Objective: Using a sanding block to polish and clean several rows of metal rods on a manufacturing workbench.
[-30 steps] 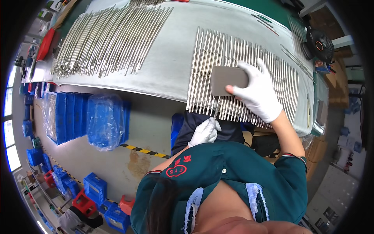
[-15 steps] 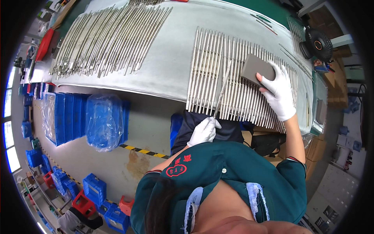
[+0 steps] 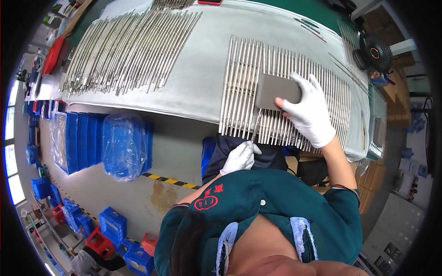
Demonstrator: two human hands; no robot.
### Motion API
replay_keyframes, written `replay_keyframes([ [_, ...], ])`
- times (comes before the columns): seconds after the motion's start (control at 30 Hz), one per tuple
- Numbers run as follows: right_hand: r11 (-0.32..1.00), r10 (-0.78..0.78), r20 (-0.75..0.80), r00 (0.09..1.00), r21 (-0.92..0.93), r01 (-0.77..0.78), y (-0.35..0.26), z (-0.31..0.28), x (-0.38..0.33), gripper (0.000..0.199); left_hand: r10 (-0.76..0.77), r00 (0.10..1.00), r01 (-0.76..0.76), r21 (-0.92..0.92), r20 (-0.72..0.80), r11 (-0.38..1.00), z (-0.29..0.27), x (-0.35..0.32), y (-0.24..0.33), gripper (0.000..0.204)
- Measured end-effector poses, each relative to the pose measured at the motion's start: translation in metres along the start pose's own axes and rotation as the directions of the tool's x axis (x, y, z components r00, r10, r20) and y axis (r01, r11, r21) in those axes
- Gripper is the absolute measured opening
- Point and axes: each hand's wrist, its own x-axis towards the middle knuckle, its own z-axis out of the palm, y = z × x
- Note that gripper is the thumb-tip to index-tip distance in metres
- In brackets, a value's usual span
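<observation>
Nearest: left hand, white glove, sits at the near edge of the surface, fingers curled narrow around the near end of one thin metal rod that slants out of the row; grip looks like a pinch, exact finger closure hard to see. Right hand, also gloved, lies flat and spread on the row of metal rods, thumb and fingers clamped on the edge of a grey rectangular block, likely an abrasive pad. Change: half a second ago the block was at the far right end of the row, now it is back left of centre, about where it was a second ago. So the block is stroking side to side across the rods, which reads as a rubbing or polishing pass in progress, not finished. Left hand has barely shifted, same spot at the near edge. Block lies on top of the rods, touching them. Further out: a second, larger fan of loose rods on the far left of the surface, well apart. Small black fan at far right. Blue bins on the floor below the near edge.
</observation>
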Motion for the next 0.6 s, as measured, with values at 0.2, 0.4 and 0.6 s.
replay_keyframes([
  [0.2,0.998,-0.038,0.067,0.997,0.043,0.035,-0.006,0.001,0.004,0.051,-0.036,0.995,0.040,0.045,-0.092,0.998,0.002,-0.001,0.005,0.030],
  [0.4,0.971,0.230,0.052,0.972,-0.072,-0.226,0.020,-0.028,-0.038,0.053,-0.076,0.994,0.075,-0.012,-0.072,0.997,0.002,-0.001,0.005,0.034],
  [0.6,0.992,0.123,0.117,0.985,-0.004,-0.124,0.003,-0.023,-0.037,0.063,-0.074,0.997,0.075,-0.093,0.014,0.993,-0.006,0.001,0.000,0.040],
])
